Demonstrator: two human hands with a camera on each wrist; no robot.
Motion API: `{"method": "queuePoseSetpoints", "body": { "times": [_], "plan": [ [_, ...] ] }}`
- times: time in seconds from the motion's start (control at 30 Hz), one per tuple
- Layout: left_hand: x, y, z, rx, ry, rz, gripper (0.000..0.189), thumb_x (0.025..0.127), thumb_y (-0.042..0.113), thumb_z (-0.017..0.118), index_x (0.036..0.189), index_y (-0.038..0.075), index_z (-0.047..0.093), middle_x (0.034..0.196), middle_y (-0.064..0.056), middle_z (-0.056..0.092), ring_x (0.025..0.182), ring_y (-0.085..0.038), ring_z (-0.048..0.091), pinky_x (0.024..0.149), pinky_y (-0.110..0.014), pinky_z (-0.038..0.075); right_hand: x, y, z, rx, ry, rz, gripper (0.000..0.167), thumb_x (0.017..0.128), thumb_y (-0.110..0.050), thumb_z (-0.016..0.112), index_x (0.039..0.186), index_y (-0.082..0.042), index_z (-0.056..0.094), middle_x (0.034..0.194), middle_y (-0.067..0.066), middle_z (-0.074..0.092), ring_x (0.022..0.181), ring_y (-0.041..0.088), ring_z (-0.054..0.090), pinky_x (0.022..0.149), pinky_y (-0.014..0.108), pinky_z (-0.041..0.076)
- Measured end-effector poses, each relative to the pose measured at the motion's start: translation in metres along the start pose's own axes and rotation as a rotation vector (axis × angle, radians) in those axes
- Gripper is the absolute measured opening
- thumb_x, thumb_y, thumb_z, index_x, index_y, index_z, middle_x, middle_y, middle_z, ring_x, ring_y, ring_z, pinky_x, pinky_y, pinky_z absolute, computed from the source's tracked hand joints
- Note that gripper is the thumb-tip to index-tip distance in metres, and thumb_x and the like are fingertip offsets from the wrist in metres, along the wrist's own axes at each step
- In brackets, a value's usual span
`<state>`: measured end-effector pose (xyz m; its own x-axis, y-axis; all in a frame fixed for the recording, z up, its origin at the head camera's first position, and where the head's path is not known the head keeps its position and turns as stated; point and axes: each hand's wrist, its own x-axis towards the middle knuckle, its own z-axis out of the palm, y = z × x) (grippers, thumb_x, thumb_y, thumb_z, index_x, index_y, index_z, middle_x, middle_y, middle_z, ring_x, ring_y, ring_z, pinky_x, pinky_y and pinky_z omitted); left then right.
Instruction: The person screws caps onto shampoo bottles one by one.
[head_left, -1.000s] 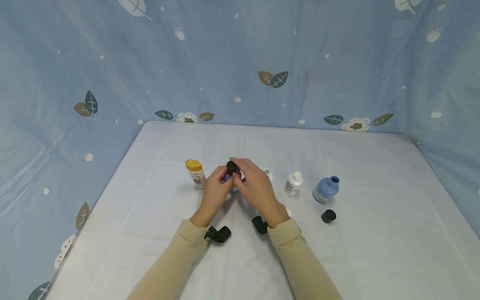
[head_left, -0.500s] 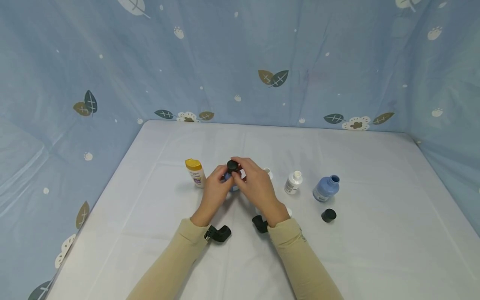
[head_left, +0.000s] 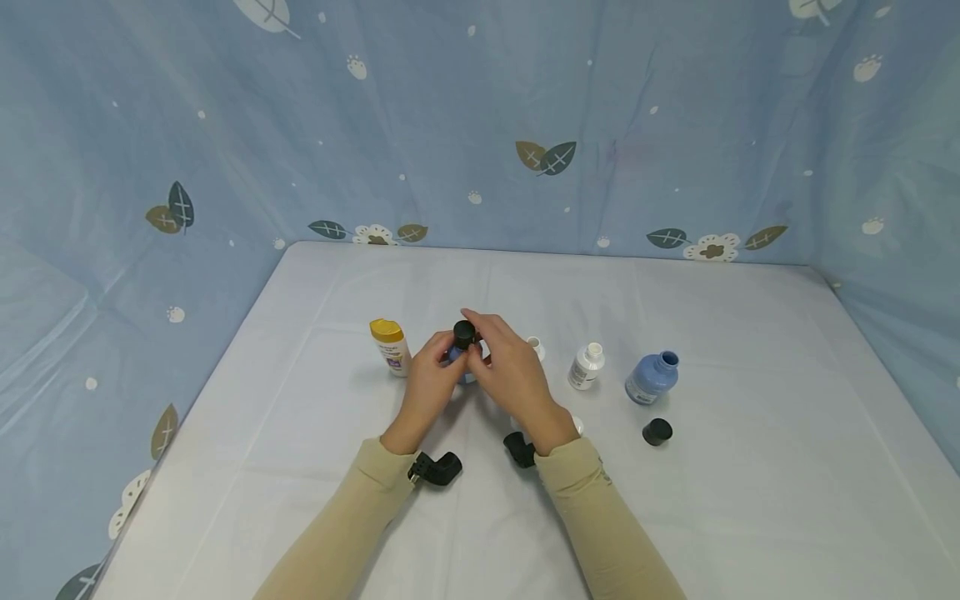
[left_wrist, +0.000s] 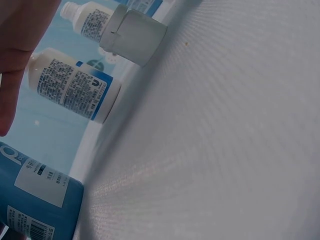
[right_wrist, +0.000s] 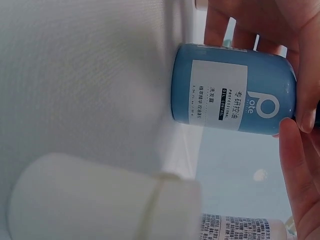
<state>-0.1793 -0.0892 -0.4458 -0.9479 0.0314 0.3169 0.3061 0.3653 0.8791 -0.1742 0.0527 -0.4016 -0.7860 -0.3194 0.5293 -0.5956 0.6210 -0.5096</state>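
Note:
A blue shampoo bottle (right_wrist: pixel 220 92) with a white label stands upright on the table. My left hand (head_left: pixel 429 385) grips it around its upper part, with fingers behind the body in the right wrist view. On the bottle's neck sits a black cap (head_left: pixel 464 334), which my right hand (head_left: pixel 516 373) holds between thumb and fingers from the right side. Close by on the left is a white bottle with a yellow cap (head_left: pixel 391 346). Seen from the left wrist, the right hand (left_wrist: pixel 22 47) hangs above the blue bottle (left_wrist: pixel 42 200), whose top is out of frame.
Right of the hands stand an uncapped white bottle (head_left: pixel 587 367) and an uncapped blue bottle (head_left: pixel 652 379), with a loose black cap (head_left: pixel 657 432) in front. Another white bottle (head_left: pixel 536 347) is partly behind the right hand. A translucent cap-like piece (left_wrist: pixel 137 37) lies near the white bottles.
My right fingers have shifted slightly around the black cap, the index finger reaching a little higher. The cap looks a bit straighter. The left hand and the other bottles stay in place.

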Motion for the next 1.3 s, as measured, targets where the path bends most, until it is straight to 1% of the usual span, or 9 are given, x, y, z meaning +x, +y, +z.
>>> {"method": "queuePoseSetpoints", "body": {
  "times": [0.07, 0.17, 0.3, 0.63, 0.9, 1.17, 1.3],
  "plan": [
    [-0.0001, -0.0005, 0.0004, -0.004, 0.002, 0.010, 0.022, 0.085, 0.025, 0.060, 0.104, 0.015, 0.065, 0.104, 0.006, 0.058, 0.096, -0.007, 0.053, 0.079, -0.030, 0.046, -0.0001, 0.0005, 0.0001, -0.001, 0.005, -0.010, 0.044, 0.085, -0.007, 0.052, 0.128, -0.013, 0.048, 0.114, 0.000, 0.055, 0.075, 0.011, 0.053, 0.059, 0.021, 0.043],
    [-0.0001, -0.0007, 0.0006, 0.003, 0.006, 0.012, 0.020, 0.085, 0.023, 0.060, 0.103, 0.015, 0.065, 0.103, 0.006, 0.058, 0.095, -0.008, 0.053, 0.079, -0.030, 0.046, -0.0001, 0.0002, -0.0001, 0.000, -0.001, -0.013, 0.043, 0.084, -0.006, 0.050, 0.127, -0.013, 0.050, 0.115, 0.000, 0.055, 0.077, 0.010, 0.053, 0.062, 0.021, 0.044],
    [-0.0002, 0.0000, 0.0004, 0.014, 0.006, 0.005, 0.019, 0.085, 0.021, 0.059, 0.102, 0.015, 0.065, 0.104, 0.007, 0.058, 0.095, -0.008, 0.053, 0.079, -0.030, 0.046, -0.0002, 0.0005, 0.0005, 0.010, -0.008, -0.010, 0.040, 0.085, -0.007, 0.050, 0.125, -0.013, 0.051, 0.115, 0.000, 0.055, 0.080, 0.009, 0.054, 0.065, 0.020, 0.045],
    [-0.0001, 0.0001, -0.0002, 0.004, -0.002, -0.001, 0.020, 0.086, 0.023, 0.059, 0.103, 0.016, 0.065, 0.105, 0.005, 0.058, 0.095, -0.009, 0.053, 0.079, -0.031, 0.046, 0.0003, -0.0003, 0.0006, 0.011, 0.003, 0.016, 0.038, 0.085, -0.009, 0.052, 0.123, -0.014, 0.052, 0.112, -0.002, 0.055, 0.087, 0.008, 0.056, 0.065, 0.017, 0.045],
    [0.0002, -0.0005, -0.0002, -0.018, 0.002, 0.009, 0.021, 0.085, 0.027, 0.060, 0.103, 0.017, 0.066, 0.105, 0.004, 0.058, 0.097, -0.009, 0.053, 0.079, -0.033, 0.046, 0.0005, -0.0013, -0.0001, 0.017, 0.001, 0.023, 0.037, 0.085, -0.012, 0.055, 0.122, -0.014, 0.052, 0.109, -0.002, 0.055, 0.084, 0.006, 0.055, 0.065, 0.015, 0.045],
    [0.0007, -0.0011, 0.0000, 0.022, 0.007, -0.002, 0.020, 0.086, 0.026, 0.059, 0.103, 0.017, 0.065, 0.104, 0.007, 0.058, 0.098, -0.007, 0.053, 0.080, -0.029, 0.046, 0.0006, -0.0011, 0.0001, 0.035, -0.013, 0.049, 0.037, 0.086, -0.017, 0.058, 0.122, -0.015, 0.052, 0.108, -0.003, 0.054, 0.080, 0.005, 0.054, 0.064, 0.015, 0.045],
    [0.0007, -0.0013, 0.0002, 0.031, 0.005, -0.009, 0.020, 0.085, 0.028, 0.059, 0.102, 0.018, 0.065, 0.104, 0.008, 0.058, 0.097, -0.007, 0.053, 0.080, -0.030, 0.047, 0.0001, -0.0009, 0.0003, 0.043, -0.008, 0.040, 0.038, 0.086, -0.018, 0.059, 0.123, -0.013, 0.051, 0.108, -0.001, 0.054, 0.080, 0.007, 0.055, 0.064, 0.016, 0.045]
  ]
}}
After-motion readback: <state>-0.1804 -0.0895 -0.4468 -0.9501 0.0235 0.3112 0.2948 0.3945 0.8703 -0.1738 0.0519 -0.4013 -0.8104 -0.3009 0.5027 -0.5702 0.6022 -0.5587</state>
